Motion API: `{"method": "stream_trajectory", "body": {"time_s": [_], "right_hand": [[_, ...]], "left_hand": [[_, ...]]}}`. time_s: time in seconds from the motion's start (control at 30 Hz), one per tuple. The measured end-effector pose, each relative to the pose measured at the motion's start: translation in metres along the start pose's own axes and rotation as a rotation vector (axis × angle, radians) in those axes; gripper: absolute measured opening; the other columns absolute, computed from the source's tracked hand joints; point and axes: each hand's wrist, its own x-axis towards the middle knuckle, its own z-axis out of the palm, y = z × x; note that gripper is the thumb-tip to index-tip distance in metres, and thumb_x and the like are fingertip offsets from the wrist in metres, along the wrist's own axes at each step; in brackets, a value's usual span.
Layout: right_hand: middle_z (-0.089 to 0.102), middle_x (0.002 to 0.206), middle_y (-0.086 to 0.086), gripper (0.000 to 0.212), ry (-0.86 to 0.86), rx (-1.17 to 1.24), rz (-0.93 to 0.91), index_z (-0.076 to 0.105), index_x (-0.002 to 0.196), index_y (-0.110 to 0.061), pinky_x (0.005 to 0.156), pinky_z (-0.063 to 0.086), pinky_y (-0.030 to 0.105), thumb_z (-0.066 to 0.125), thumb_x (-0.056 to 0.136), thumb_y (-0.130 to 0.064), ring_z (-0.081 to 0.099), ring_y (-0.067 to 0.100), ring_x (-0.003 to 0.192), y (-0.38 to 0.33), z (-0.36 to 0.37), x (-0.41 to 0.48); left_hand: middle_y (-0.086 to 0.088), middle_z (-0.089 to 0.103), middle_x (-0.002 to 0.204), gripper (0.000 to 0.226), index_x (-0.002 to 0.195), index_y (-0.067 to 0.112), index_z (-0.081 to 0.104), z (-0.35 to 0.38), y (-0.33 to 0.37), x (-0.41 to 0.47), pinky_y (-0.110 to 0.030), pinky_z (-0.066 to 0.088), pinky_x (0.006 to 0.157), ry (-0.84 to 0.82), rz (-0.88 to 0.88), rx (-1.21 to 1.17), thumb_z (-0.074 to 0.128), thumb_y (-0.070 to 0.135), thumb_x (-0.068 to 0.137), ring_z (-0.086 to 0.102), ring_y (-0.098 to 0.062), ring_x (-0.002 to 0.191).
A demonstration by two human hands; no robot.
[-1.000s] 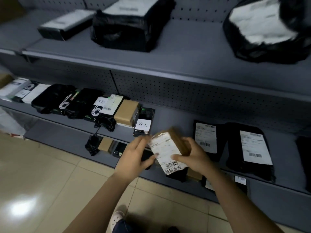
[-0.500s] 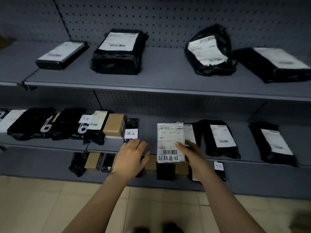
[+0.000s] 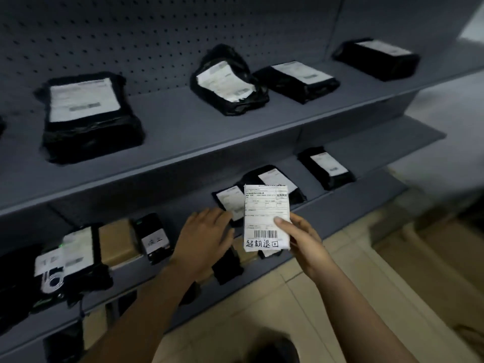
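A: What is in my right hand (image 3: 301, 239) now?
B: A small parcel (image 3: 265, 216), gripped upright, with the thumb on its white shipping label and the fingers curled behind. It is in the air, in front of the middle shelf (image 3: 372, 150).
A: I read a barcode and, below it, handwriting: "超期退回". The printed lines are too small for me.
B: And your left hand (image 3: 207, 231)?
A: Flat, fingers straight and holding nothing, palm down just beside a black mailer bag (image 3: 230, 203). Whether it touches, I cannot tell.
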Motion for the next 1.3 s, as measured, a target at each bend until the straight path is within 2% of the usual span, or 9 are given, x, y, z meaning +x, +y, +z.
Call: {"method": "stream_trajectory", "body": {"time_s": [0.1,0.27,0.37,0.57,0.7,0.8,1.0,1.1,1.3], "right_hand": [[0.072,0.111,0.009,0.054,0.103,0.039,-0.042,0.054,0.126,-0.012,0.082,0.053,0.037,0.078,0.079,-0.021,0.071,0.026,0.099,-0.006,-0.026,-0.021],[0.072,0.112,0.008,0.071,0.223,0.068,-0.108,0.051,0.132,-0.009,0.087,0.051,0.036,0.083,0.073,-0.033,0.069,0.024,0.103,-0.016,-0.086,-0.052],[0.073,0.109,0.009,0.065,0.322,0.120,-0.146,0.052,0.129,-0.008,0.079,0.051,0.032,0.080,0.075,-0.030,0.071,0.023,0.097,-0.024,-0.124,-0.072],[0.074,0.106,0.008,0.057,0.485,0.231,-0.225,0.052,0.130,-0.011,0.083,0.052,0.035,0.076,0.081,-0.025,0.071,0.024,0.099,-0.037,-0.219,-0.109],[0.074,0.107,0.008,0.058,0.582,0.291,-0.274,0.055,0.127,-0.012,0.076,0.053,0.032,0.079,0.076,-0.027,0.071,0.023,0.097,-0.053,-0.300,-0.132],[0.073,0.110,0.007,0.064,0.621,0.297,-0.316,0.057,0.127,-0.011,0.081,0.052,0.034,0.081,0.070,-0.032,0.070,0.023,0.101,-0.068,-0.366,-0.147],[0.072,0.114,0.009,0.061,0.659,0.317,-0.358,0.057,0.129,-0.010,0.098,0.050,0.044,0.080,0.077,-0.031,0.069,0.026,0.106,-0.095,-0.489,-0.168],[0.072,0.112,0.009,0.057,0.700,0.348,-0.380,0.058,0.127,-0.010,0.097,0.050,0.041,0.080,0.078,-0.030,0.069,0.025,0.105,-0.109,-0.538,-0.170],[0.072,0.112,0.010,0.060,0.793,0.406,-0.424,0.058,0.126,-0.010,0.100,0.049,0.047,0.083,0.074,-0.029,0.069,0.026,0.104,-0.143,-0.620,-0.152]], "left_hand": [[0.000,0.063,0.090,0.030,0.099,0.017,0.066,0.006,0.021,0.018,-0.033,0.046,0.069,-0.005,0.104,-0.085,0.046,0.036,0.086,0.060,-0.022,0.081],[-0.001,0.061,0.087,0.028,0.098,0.015,0.065,0.019,0.078,0.050,-0.035,0.046,0.068,0.008,0.270,-0.182,0.047,0.034,0.087,0.058,-0.024,0.081],[0.002,0.061,0.088,0.028,0.098,0.017,0.065,0.025,0.123,0.071,-0.034,0.043,0.069,0.000,0.351,-0.225,0.046,0.034,0.088,0.057,-0.021,0.082],[0.001,0.061,0.088,0.025,0.097,0.015,0.064,0.041,0.231,0.112,-0.036,0.043,0.073,-0.017,0.522,-0.280,0.049,0.033,0.087,0.058,-0.024,0.084],[0.000,0.060,0.089,0.029,0.100,0.016,0.063,0.053,0.319,0.141,-0.038,0.046,0.073,-0.052,0.569,-0.280,0.048,0.036,0.086,0.058,-0.025,0.083],[0.000,0.061,0.091,0.034,0.104,0.016,0.063,0.064,0.390,0.163,-0.040,0.047,0.075,-0.070,0.600,-0.284,0.047,0.038,0.085,0.058,-0.026,0.084],[0.001,0.059,0.089,0.031,0.100,0.016,0.063,0.084,0.516,0.203,-0.036,0.043,0.075,-0.027,0.663,-0.321,0.047,0.038,0.084,0.056,-0.024,0.083],[0.002,0.059,0.088,0.031,0.101,0.017,0.064,0.092,0.567,0.228,-0.035,0.042,0.075,-0.019,0.708,-0.341,0.049,0.037,0.084,0.055,-0.023,0.083],[0.000,0.060,0.091,0.032,0.103,0.016,0.064,0.121,0.650,0.295,-0.035,0.041,0.075,0.004,0.807,-0.361,0.048,0.036,0.085,0.056,-0.022,0.085]]}}
